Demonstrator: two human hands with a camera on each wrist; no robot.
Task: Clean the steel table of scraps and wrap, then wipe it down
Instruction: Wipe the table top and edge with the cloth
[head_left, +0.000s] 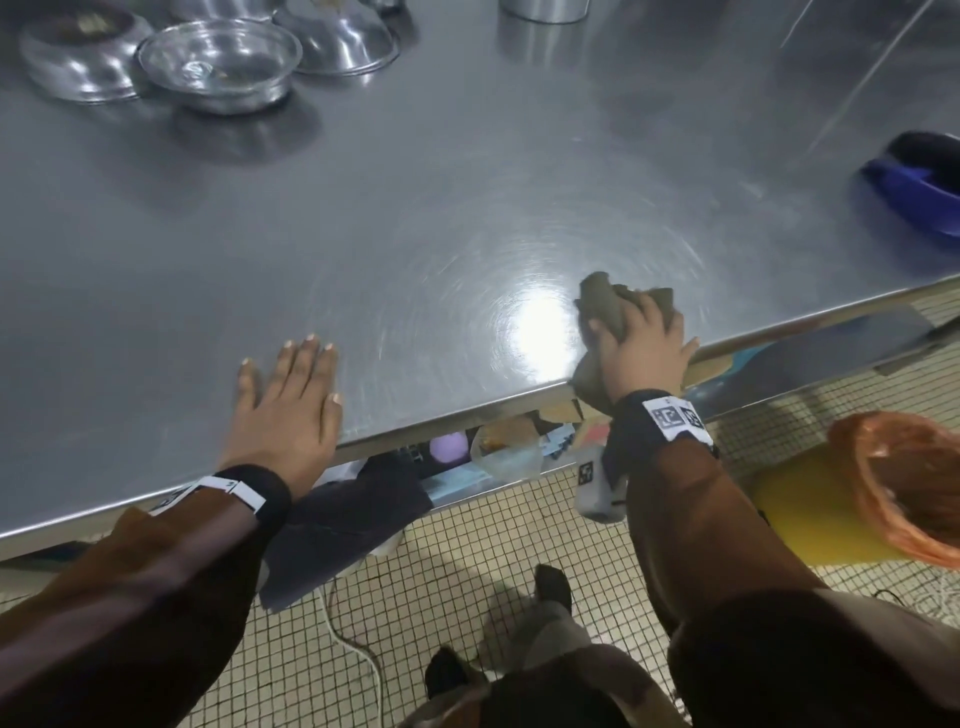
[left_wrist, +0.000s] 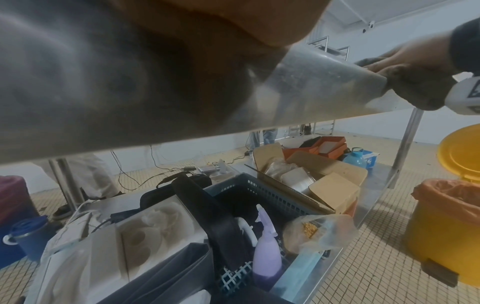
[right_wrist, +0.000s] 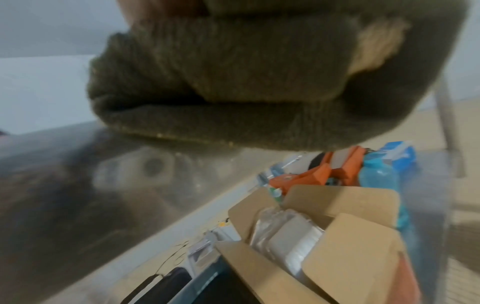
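Observation:
The steel table (head_left: 415, 208) fills the head view, bare and shiny in the middle. My left hand (head_left: 291, 400) lies flat on it near the front edge, fingers straight and spread. My right hand (head_left: 644, 343) presses a crumpled olive-grey cloth (head_left: 602, 306) down at the table's front edge, fingers curled over it; part of the cloth hangs over the edge. The right wrist view shows the cloth (right_wrist: 233, 82) bunched under the palm. From the left wrist view the right hand (left_wrist: 415, 59) and cloth (left_wrist: 415, 86) sit at the table edge (left_wrist: 311, 82).
Several steel bowls (head_left: 218, 62) stand at the back left; a blue dustpan-like object (head_left: 919, 192) lies at the right. A yellow bin with an orange bag (head_left: 898, 478) stands on the tiled floor. The lower shelf holds a cardboard box (left_wrist: 324, 181), a purple spray bottle (left_wrist: 267, 253) and a basket.

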